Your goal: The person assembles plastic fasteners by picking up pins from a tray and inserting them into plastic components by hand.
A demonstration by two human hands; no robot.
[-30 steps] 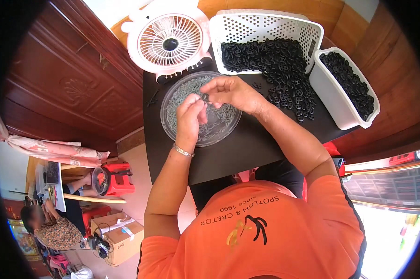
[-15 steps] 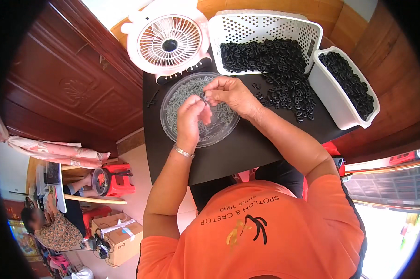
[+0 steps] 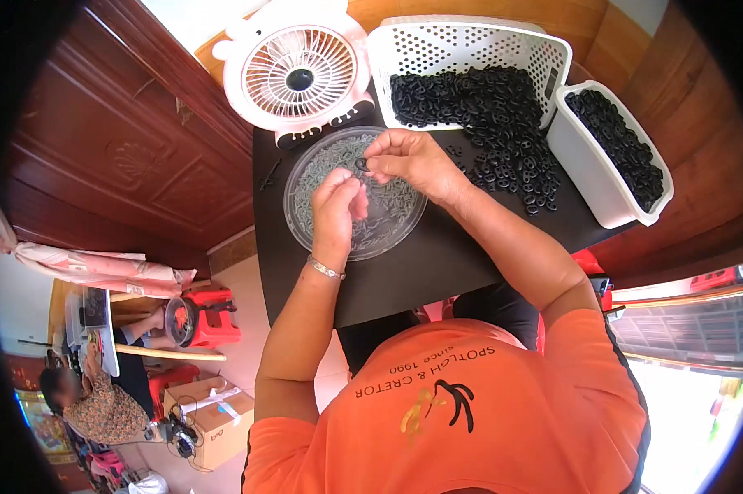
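My right hand (image 3: 411,167) pinches a small black oval piece with a hole (image 3: 361,165) between thumb and fingertips. Just to its lower left, my left hand (image 3: 337,207) is closed, thumb against forefinger; anything in its grip is too small and hidden to name. Both hands are over a round clear tray (image 3: 375,244), their fingertips nearly meeting at the black piece. Many small, greyish, see-through slender pieces (image 3: 330,156) lie in the tray.
A perforated white basket (image 3: 450,37) lets black two-holed pieces (image 3: 511,156) spill onto the dark table (image 3: 388,292). Right of it, a white bin (image 3: 592,185) holds more. A pink-white fan (image 3: 301,80) stands behind the tray. Another person (image 3: 104,407) sits far left.
The black piece shows more plainly as a ring at my right fingertips. My right hand has shifted slightly; the left stays almost in place.
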